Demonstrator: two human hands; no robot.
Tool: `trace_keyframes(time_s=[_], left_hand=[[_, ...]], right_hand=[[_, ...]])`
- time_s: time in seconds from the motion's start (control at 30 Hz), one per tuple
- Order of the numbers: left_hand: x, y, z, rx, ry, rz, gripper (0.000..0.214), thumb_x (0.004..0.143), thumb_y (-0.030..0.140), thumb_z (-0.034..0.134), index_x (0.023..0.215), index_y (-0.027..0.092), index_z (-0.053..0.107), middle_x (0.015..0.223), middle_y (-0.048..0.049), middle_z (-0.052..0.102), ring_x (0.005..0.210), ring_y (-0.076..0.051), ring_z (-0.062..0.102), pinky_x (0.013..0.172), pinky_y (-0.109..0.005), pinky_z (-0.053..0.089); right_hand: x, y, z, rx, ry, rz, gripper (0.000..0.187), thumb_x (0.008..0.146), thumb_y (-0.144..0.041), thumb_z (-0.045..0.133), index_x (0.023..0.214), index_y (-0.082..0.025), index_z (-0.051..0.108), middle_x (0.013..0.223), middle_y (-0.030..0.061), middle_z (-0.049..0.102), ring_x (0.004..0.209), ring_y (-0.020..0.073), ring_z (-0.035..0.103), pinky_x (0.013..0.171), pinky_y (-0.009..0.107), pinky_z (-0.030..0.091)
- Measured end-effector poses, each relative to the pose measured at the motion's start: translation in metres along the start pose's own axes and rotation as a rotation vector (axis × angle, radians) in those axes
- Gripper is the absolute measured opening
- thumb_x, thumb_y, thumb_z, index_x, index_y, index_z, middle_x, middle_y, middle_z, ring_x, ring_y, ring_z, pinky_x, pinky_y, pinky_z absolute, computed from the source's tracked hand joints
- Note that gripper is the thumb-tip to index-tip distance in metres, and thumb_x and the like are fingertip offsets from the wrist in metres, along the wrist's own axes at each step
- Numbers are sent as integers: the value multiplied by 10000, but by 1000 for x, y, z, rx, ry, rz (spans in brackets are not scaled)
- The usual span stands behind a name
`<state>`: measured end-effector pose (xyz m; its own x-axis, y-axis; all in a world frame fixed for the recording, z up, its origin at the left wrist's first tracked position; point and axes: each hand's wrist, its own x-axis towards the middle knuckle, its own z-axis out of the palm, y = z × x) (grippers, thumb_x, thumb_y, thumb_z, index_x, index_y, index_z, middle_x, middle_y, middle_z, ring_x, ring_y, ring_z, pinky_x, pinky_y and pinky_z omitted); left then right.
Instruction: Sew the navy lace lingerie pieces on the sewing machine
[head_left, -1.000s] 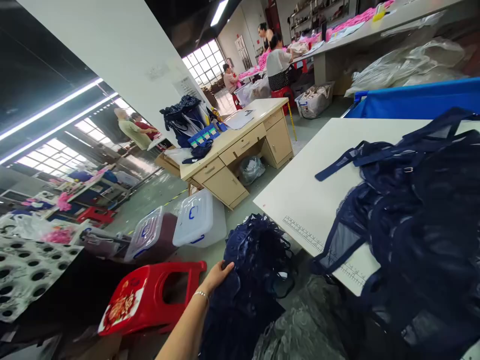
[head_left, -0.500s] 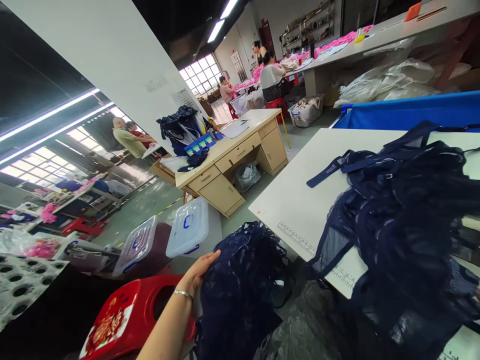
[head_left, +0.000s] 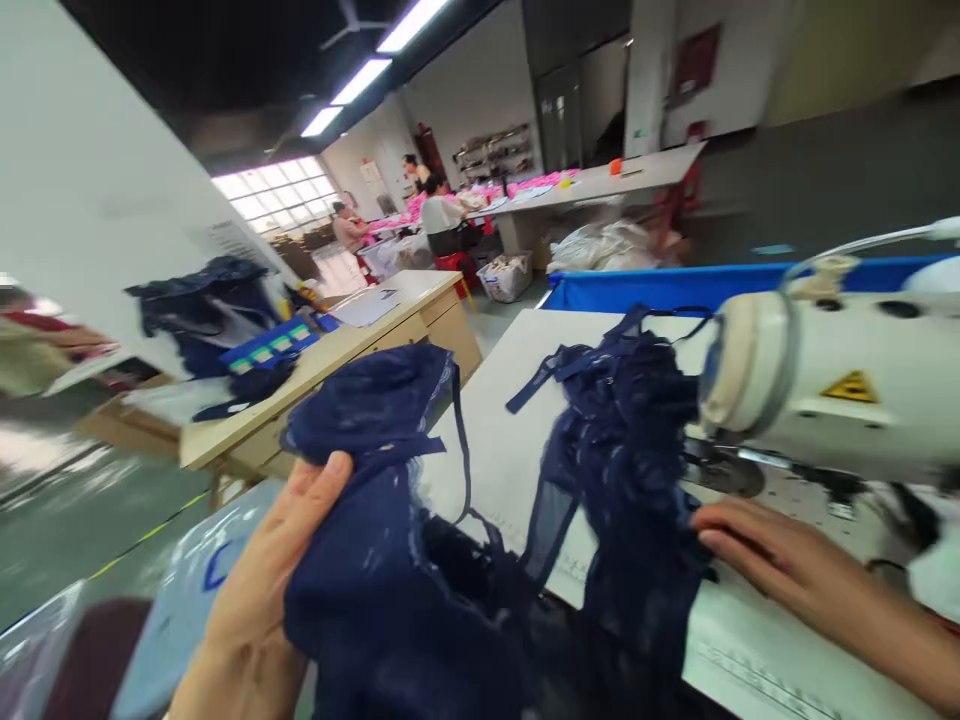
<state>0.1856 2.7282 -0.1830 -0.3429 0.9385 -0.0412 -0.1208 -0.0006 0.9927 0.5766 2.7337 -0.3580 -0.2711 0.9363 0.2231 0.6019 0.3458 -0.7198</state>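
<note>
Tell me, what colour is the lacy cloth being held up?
Navy blue: the lace garment shows clearest in the head view.

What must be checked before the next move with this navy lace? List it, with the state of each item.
1. Left hand grips the navy lace bundle, thumb over the fabric: ok.
2. Right hand open and flat on the table, fingertips at the navy pile: ok.
3. Bundle's strap free of the pile: cannot tell; it loops down between them.
4. Right hand away from the needle of the sewing machine: cannot tell; the needle is hidden.
5. Lace edges readable: cannot tell; the fabric is blurred.
</note>
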Motion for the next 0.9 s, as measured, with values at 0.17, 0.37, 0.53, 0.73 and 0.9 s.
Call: trace_keyframes(time_s=[0.17, 0.37, 0.53, 0.73, 0.9], left_hand=[[-1, -78, 106, -49, -486, -220, 602, 715, 451, 789, 1257, 280, 588, 1099, -47, 721, 1011, -309, 683, 810, -381, 608], [-8, -159, 180, -125, -728, -274, 558, 734, 396, 780, 1223, 230, 570, 1294, -88, 620, 1266, -278, 527, 1093, -410, 427], [21, -164, 196, -142, -651, -326, 610, 766, 352, 747, 1308, 222, 497, 1275, -101, 628, 1176, -275, 599, 1014, -410, 498], [66, -165, 221, 101, -460, 90, 619, 836, 218, 581, 1418, 213, 367, 1349, -115, 569, 1189, -254, 587, 1050, -424, 461], [85, -163, 256, 366, -439, 589, 572, 921, 234, 466, 1475, 204, 331, 1546, -58, 335, 1442, -218, 267, 1221, -379, 161]], right_hand=[[-13, -35, -4, 435, -86, 56, 608, 934, -678, 313, 1309, -275, 570, 1307, 103, 587, 1191, 259, 563, 1002, 387, 477], [-5, -22, 15, 384, 73, 433, 724, 879, -596, 504, 1457, -173, 400, 1476, 129, 439, 1355, 275, 417, 1133, 455, 338], [5, -5, 22, 160, 63, 393, 427, 914, -426, 474, 1269, -228, 602, 1289, 108, 616, 1238, 290, 531, 1035, 466, 431], [9, -4, 22, 94, 106, 414, 576, 930, -352, 480, 1476, -205, 366, 1293, 127, 617, 1167, 266, 595, 982, 417, 470], [19, -16, 20, -137, 49, 333, 501, 993, -310, 374, 1481, -201, 376, 1180, 113, 688, 1075, 284, 654, 905, 412, 505]])
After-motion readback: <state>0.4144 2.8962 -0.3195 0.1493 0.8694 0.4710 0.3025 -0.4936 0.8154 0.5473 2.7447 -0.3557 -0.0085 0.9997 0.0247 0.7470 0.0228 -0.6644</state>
